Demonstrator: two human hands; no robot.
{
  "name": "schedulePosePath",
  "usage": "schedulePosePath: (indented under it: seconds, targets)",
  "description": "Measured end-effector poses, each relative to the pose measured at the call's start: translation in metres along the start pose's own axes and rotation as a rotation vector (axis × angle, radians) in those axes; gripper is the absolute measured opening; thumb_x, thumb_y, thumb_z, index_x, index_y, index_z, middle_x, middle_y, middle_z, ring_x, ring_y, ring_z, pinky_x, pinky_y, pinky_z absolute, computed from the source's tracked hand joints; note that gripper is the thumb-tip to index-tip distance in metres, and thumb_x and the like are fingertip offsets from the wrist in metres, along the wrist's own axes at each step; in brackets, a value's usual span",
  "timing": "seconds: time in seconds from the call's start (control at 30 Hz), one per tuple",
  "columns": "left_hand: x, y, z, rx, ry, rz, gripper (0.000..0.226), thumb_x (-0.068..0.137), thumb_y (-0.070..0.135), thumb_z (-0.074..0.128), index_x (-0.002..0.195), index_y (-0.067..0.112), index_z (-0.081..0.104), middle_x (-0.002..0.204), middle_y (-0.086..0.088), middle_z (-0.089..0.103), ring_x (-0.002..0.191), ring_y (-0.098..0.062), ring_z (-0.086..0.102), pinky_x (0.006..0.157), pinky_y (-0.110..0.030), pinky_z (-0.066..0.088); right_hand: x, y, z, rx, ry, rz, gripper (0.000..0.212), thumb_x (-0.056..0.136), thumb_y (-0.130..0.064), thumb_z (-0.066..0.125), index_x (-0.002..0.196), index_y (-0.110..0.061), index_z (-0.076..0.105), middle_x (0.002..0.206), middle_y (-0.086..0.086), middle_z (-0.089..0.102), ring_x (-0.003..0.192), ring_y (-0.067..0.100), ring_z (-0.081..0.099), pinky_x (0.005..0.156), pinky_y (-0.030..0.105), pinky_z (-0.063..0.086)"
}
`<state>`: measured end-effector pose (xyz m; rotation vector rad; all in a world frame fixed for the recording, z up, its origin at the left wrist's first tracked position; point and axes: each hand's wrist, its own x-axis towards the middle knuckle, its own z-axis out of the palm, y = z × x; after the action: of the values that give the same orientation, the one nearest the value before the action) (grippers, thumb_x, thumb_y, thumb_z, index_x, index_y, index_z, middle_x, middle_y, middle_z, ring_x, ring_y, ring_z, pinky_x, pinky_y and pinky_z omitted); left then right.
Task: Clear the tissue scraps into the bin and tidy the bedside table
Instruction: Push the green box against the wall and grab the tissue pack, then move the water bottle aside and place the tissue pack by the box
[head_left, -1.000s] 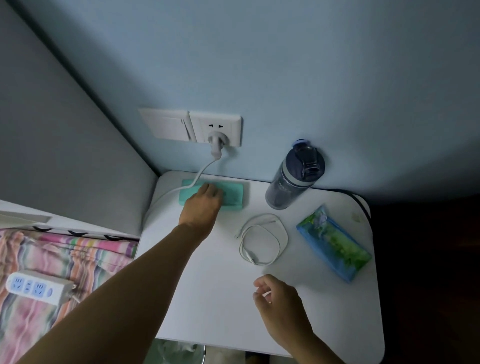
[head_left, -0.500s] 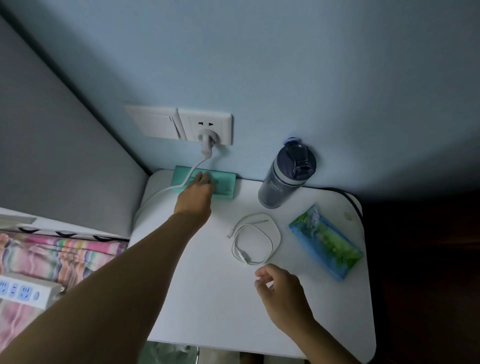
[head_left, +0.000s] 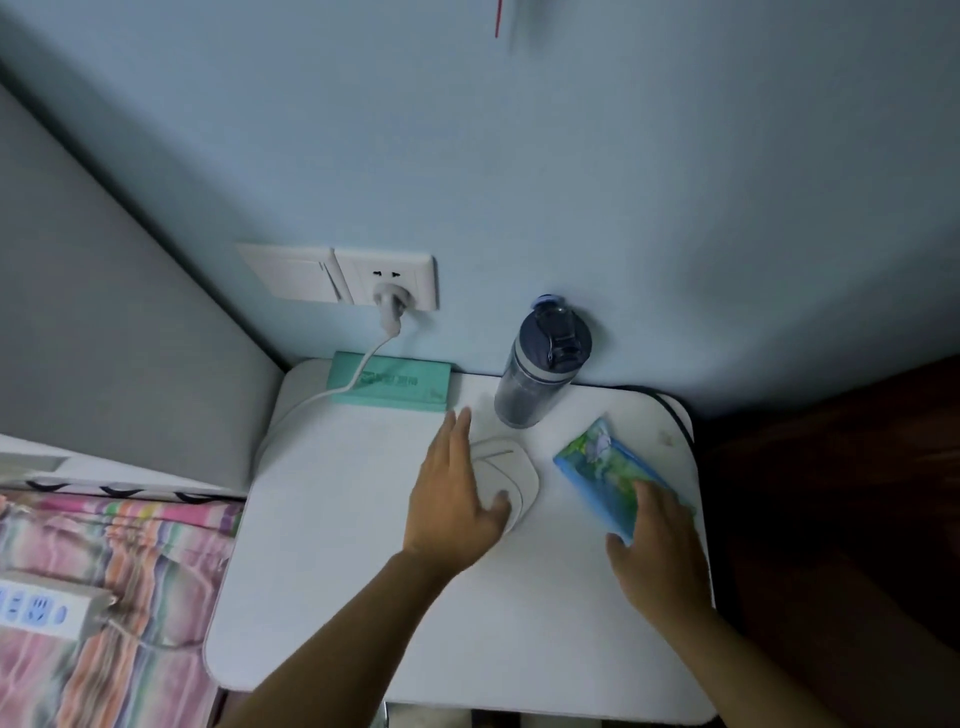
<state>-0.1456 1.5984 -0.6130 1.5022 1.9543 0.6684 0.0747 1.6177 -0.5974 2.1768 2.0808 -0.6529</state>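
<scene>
White bedside table, rounded corners, set in the corner against the blue wall. No loose tissue scraps can be made out on its top; a small pale speck near the far right corner is too small to identify.

Tissue pack, blue-green wrapper, lies flat and angled near the right edge. Right hand rests on its near end, fingers spread over the wrapper, thumb out to the left on the tabletop; no closed grip visible.

Left hand lies flat and open, palm down, fingers together and extended, thumb touching a coiled white cable just to its right. It holds nothing.

Dark water bottle stands upright behind the coil, near the wall. Teal box sits against the wall at the back left. A white cord from the plug in the wall socket crosses it. Striped bedding and a power strip lie at left.
</scene>
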Motion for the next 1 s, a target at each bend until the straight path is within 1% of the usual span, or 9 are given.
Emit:
schedulePosePath:
  seconds: [0.1, 0.2, 0.37, 0.43, 0.5, 0.6, 0.7, 0.9, 1.0]
  targets:
    - [0.025, 0.031, 0.003, -0.214, 0.09, -0.037, 0.108, 0.067, 0.05, 0.078, 0.148, 0.028, 0.009, 0.158, -0.001, 0.025, 0.141, -0.015, 0.025, 0.108, -0.025, 0.026, 0.008, 0.015, 0.003, -0.132, -0.09, -0.01, 0.075, 0.086, -0.022, 0.067, 0.148, -0.007, 0.027, 0.155, 0.015, 0.031, 0.14, 0.032, 0.033, 0.109, 0.042, 0.042]
    - [0.05, 0.054, 0.004, -0.404, 0.12, -0.149, 0.114, 0.059, 0.048, 0.085, 0.146, 0.034, 0.012, 0.154, 0.001, 0.033, 0.139, -0.015, 0.032, 0.105, -0.026, 0.029, 0.01, 0.021, 0.008, -0.188, -0.16, -0.045, 0.079, 0.092, -0.028, 0.059, 0.152, -0.011, 0.012, 0.162, 0.009, 0.016, 0.146, 0.026, 0.022, 0.112, 0.037, 0.035]
    - [0.079, 0.066, 0.008, -0.417, 0.136, -0.138, 0.105, 0.055, 0.038, 0.088, 0.139, 0.033, 0.025, 0.138, 0.002, 0.053, 0.122, -0.018, 0.053, 0.101, -0.04, 0.048, 0.015, 0.022, 0.008, -0.15, -0.165, -0.04, 0.074, 0.093, -0.028, 0.057, 0.152, -0.015, 0.016, 0.161, 0.007, 0.021, 0.145, 0.025, 0.026, 0.11, 0.039, 0.037]
    - [0.085, 0.068, 0.01, -0.452, 0.167, -0.164, 0.094, 0.054, 0.038, 0.088, 0.13, 0.037, 0.033, 0.127, 0.008, 0.059, 0.111, -0.014, 0.059, 0.089, -0.031, 0.052, 0.017, 0.024, 0.007, -0.146, -0.185, -0.051, 0.072, 0.093, -0.028, 0.057, 0.152, -0.017, 0.017, 0.16, 0.005, 0.024, 0.144, 0.024, 0.029, 0.11, 0.038, 0.037]
    - [0.089, 0.07, 0.013, -0.437, 0.193, -0.171, 0.072, 0.054, 0.038, 0.086, 0.11, 0.04, 0.042, 0.102, 0.02, 0.065, 0.094, -0.006, 0.064, 0.07, -0.015, 0.047, 0.018, 0.027, 0.007, -0.141, -0.216, -0.058, 0.07, 0.094, -0.027, 0.055, 0.153, -0.02, 0.017, 0.16, 0.003, 0.023, 0.144, 0.023, 0.028, 0.111, 0.037, 0.035]
    - [0.089, 0.07, 0.013, -0.448, 0.209, -0.157, 0.057, 0.053, 0.035, 0.084, 0.094, 0.041, 0.044, 0.079, 0.028, 0.064, 0.077, 0.009, 0.06, 0.056, -0.006, 0.042, 0.018, 0.032, 0.007, -0.135, -0.246, -0.077, 0.068, 0.097, -0.023, 0.051, 0.153, -0.022, 0.014, 0.162, 0.002, 0.018, 0.146, 0.022, 0.023, 0.112, 0.035, 0.035]
    - [0.085, 0.07, 0.01, -0.513, 0.249, -0.141, 0.054, 0.054, 0.028, 0.085, 0.091, 0.038, 0.048, 0.083, 0.038, 0.062, 0.075, 0.013, 0.059, 0.058, -0.001, 0.042, 0.018, 0.035, 0.007, -0.18, -0.261, -0.135, 0.067, 0.099, -0.02, 0.048, 0.153, -0.02, 0.009, 0.163, 0.002, 0.014, 0.148, 0.022, 0.019, 0.111, 0.033, 0.037]
    - [0.049, 0.084, -0.008, -0.598, 0.299, -0.098, 0.063, 0.056, 0.026, 0.089, 0.104, 0.044, 0.054, 0.095, 0.021, 0.068, 0.088, -0.001, 0.065, 0.067, -0.01, 0.051, 0.023, 0.039, 0.006, -0.244, -0.263, -0.17, 0.066, 0.098, -0.016, 0.048, 0.153, -0.021, 0.012, 0.161, 0.002, 0.019, 0.145, 0.021, 0.025, 0.105, 0.032, 0.044]
    - [0.014, 0.087, -0.019, -0.559, 0.346, -0.058, 0.069, 0.055, 0.033, 0.089, 0.114, 0.039, 0.055, 0.099, 0.032, 0.066, 0.088, 0.009, 0.065, 0.066, 0.0, 0.045, 0.031, 0.04, 0.005, -0.246, -0.264, -0.186, 0.066, 0.097, -0.011, 0.046, 0.153, -0.022, 0.012, 0.161, 0.001, 0.019, 0.146, 0.02, 0.023, 0.105, 0.031, 0.044]
